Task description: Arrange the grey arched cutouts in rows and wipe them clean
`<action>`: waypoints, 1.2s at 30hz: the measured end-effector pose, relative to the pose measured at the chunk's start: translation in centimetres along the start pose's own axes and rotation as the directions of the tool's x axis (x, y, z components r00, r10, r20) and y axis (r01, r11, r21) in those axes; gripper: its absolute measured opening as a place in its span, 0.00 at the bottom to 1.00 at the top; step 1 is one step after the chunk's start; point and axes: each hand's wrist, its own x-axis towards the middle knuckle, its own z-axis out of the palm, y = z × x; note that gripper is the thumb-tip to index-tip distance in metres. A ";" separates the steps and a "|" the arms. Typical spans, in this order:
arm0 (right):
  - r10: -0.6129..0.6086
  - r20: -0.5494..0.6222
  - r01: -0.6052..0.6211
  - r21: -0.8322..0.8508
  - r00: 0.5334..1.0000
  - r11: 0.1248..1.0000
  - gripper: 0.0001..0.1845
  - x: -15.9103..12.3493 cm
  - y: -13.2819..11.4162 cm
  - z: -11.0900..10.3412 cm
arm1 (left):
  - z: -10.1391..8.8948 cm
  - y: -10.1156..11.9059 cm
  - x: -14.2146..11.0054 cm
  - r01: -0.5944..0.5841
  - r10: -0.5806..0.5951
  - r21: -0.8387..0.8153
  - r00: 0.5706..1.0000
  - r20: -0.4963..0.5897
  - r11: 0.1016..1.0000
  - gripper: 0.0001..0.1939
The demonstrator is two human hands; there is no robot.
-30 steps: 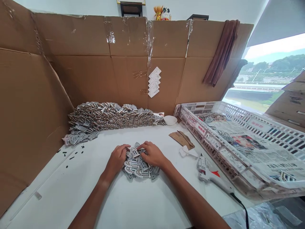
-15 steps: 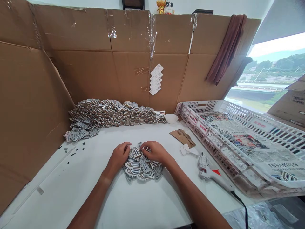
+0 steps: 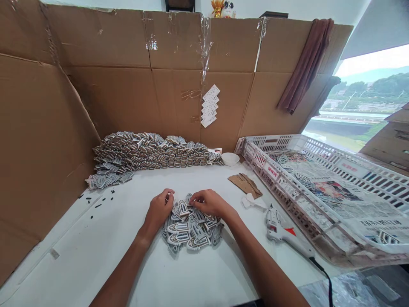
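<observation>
In front of me on the white table lies a loose pile of small grey-and-white arch-shaped pieces [image 3: 188, 230], each with a patterned frame. My left hand [image 3: 159, 209] is at the pile's upper left edge, its fingers curled in toward the thumb; what they pinch, if anything, is too small to make out. Over the upper right of the pile rests my right hand [image 3: 209, 202], fingers bent down and closed at the pieces. Its fingertips touch the heap, and the thing between them is partly hidden.
A long stack of similar pieces [image 3: 150, 151] lines the cardboard wall [image 3: 121, 98]. A white bowl [image 3: 230, 159], cardboard scrap [image 3: 245, 184], white paper [image 3: 252, 201] and corded glue gun [image 3: 281, 232] lie to the right, beside a newspaper-lined plastic crate [image 3: 287, 194]. Small black bits [image 3: 98, 206] lie left.
The pile has spread a little toward me and sideways, with several pieces shifted. Both hands stay near the same spots, the fingers slightly moved.
</observation>
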 end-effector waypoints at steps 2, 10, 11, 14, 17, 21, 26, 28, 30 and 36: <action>0.031 -0.004 -0.031 -0.020 1.000 0.999 0.14 -0.1 -0.2 -0.2 | 0.2 0.0 -0.1 0.006 -0.006 0.002 1.000 -0.001 1.000 0.18; 0.228 -0.115 -0.248 -0.211 0.967 0.946 0.18 -0.1 -2.5 1.1 | -0.1 -0.1 0.2 0.018 -0.018 0.012 1.000 0.014 1.000 0.18; 0.229 -0.130 -0.256 -0.249 0.965 0.934 0.19 -0.1 -2.7 1.3 | -0.4 -0.1 0.3 0.019 -0.019 0.014 1.000 0.014 1.000 0.18; 0.205 -0.133 -0.239 -0.335 0.970 0.911 0.22 -0.2 -3.2 1.8 | -1.8 -0.4 0.7 0.030 -0.030 0.029 0.999 -0.014 0.999 0.18; 0.186 -0.100 -0.210 -0.353 0.977 0.912 0.21 -0.5 -3.2 1.4 | -3.2 -1.2 1.0 0.052 -0.047 0.050 0.995 -0.084 0.997 0.17; 0.224 -0.077 -0.237 -0.330 0.972 0.914 0.20 -0.7 -2.9 0.3 | -3.7 -2.6 1.2 0.087 -0.078 0.056 0.985 -0.154 0.995 0.17; 0.282 -0.120 -0.306 -0.301 0.952 0.903 0.21 -0.4 -2.4 0.0 | -3.0 -3.9 1.2 0.108 -0.106 0.002 0.980 -0.171 0.994 0.16; 0.302 -0.112 -0.321 -0.285 0.947 0.903 0.22 0.0 -2.4 0.1 | -2.8 -4.1 1.3 0.108 -0.113 -0.043 0.980 -0.166 0.993 0.16; 0.335 -0.080 -0.344 -0.267 0.939 0.900 0.24 0.7 -2.6 -0.1 | -2.6 -4.2 1.3 0.103 -0.116 -0.090 0.981 -0.155 0.991 0.18; 0.418 0.085 -0.394 -0.204 0.905 0.896 0.29 4.3 -3.7 -1.4 | -2.3 -3.8 1.1 0.049 -0.068 -0.186 0.993 -0.099 0.981 0.21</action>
